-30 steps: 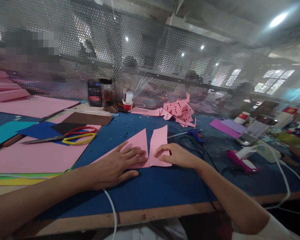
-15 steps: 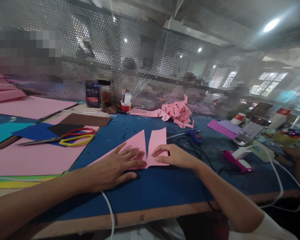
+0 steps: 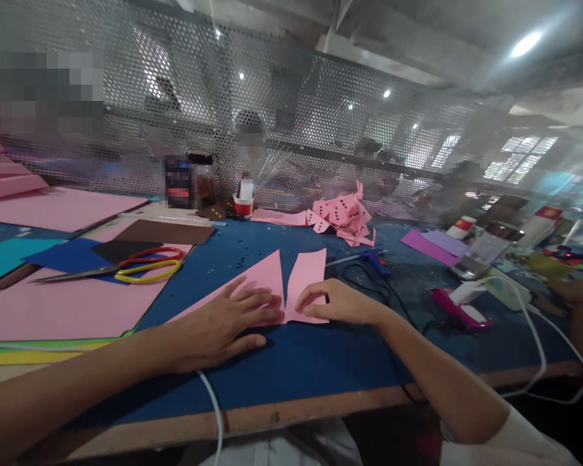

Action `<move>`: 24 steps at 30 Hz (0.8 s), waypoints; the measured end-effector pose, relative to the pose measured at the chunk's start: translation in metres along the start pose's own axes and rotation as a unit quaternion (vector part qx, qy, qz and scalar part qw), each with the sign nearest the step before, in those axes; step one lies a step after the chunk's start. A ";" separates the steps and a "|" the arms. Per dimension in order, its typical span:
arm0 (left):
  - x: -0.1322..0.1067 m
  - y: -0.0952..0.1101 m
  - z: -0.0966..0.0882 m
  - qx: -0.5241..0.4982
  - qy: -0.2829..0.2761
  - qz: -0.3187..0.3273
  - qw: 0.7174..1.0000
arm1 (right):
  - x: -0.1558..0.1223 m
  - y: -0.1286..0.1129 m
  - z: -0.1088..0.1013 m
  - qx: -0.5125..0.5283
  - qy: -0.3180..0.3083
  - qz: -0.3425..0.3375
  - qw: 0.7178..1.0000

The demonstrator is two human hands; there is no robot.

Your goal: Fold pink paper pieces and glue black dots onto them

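Observation:
A pink foam sheet (image 3: pixel 267 275) lies on the blue table before me, its top edge slanting. My left hand (image 3: pixel 233 317) rests flat on it, fingers spread. To its right is a narrow pink strip (image 3: pixel 307 265), parted from the sheet by a V-shaped gap. The two meet or nearly meet at the bottom; I cannot tell if they are joined. My right hand (image 3: pixel 335 303) is curled over the strip, thumb and fingertips close together at its lower part.
Scissors (image 3: pixel 148 264) with red and yellow handles lie on stacked coloured sheets (image 3: pixel 68 310) at left. Pink scraps (image 3: pixel 342 213) are piled behind. A blue glue gun (image 3: pixel 375 262), its black cord and a magenta tool (image 3: pixel 461 310) lie at right. A white cable (image 3: pixel 212 401) crosses the front edge.
The narrow strip's top has shifted slightly right, widening the gap beside the sheet. My hands stay almost in place. The view has shifted a little.

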State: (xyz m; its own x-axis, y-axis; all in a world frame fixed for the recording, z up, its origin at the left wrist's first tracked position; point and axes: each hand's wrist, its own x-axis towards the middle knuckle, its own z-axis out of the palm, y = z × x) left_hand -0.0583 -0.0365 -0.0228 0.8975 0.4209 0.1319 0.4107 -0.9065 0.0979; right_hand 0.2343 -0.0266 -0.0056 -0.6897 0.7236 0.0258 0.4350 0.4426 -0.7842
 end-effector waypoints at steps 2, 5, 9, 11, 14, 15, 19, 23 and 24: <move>0.000 0.000 0.000 0.000 0.001 -0.001 1.000 | 0.000 -0.001 -0.001 -0.004 -0.006 -0.004 1.000; -0.001 0.001 -0.001 -0.002 0.003 0.000 1.000 | -0.001 -0.001 -0.001 -0.006 -0.012 -0.002 1.000; -0.002 0.003 -0.003 -0.005 0.006 -0.001 1.000 | -0.001 -0.002 -0.002 -0.010 -0.010 0.006 1.000; -0.002 0.004 -0.004 -0.006 0.009 -0.001 1.000 | -0.002 -0.002 -0.003 -0.016 -0.007 0.011 1.000; -0.002 0.006 -0.006 -0.011 0.015 0.000 1.000 | -0.002 -0.002 -0.003 -0.022 -0.009 0.018 1.000; -0.002 0.006 -0.006 -0.013 0.020 0.002 1.000 | -0.002 -0.002 -0.003 -0.021 -0.011 0.018 1.000; -0.002 0.004 -0.004 -0.019 0.035 0.008 0.999 | -0.003 -0.002 -0.003 -0.010 -0.012 0.010 1.000; -0.001 0.002 -0.003 -0.020 0.028 0.011 0.999 | -0.003 -0.005 -0.003 -0.016 -0.011 0.007 1.000; -0.001 0.002 -0.003 -0.023 0.034 0.013 0.999 | -0.004 -0.006 -0.004 -0.018 -0.013 0.007 1.000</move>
State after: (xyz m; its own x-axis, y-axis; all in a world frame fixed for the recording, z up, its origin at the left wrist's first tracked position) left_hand -0.0590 -0.0390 -0.0202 0.8941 0.4005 0.2006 0.3790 -0.9151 0.1378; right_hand 0.2363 -0.0299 0.0012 -0.6980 0.7161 -0.0014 0.4646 0.4514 -0.7619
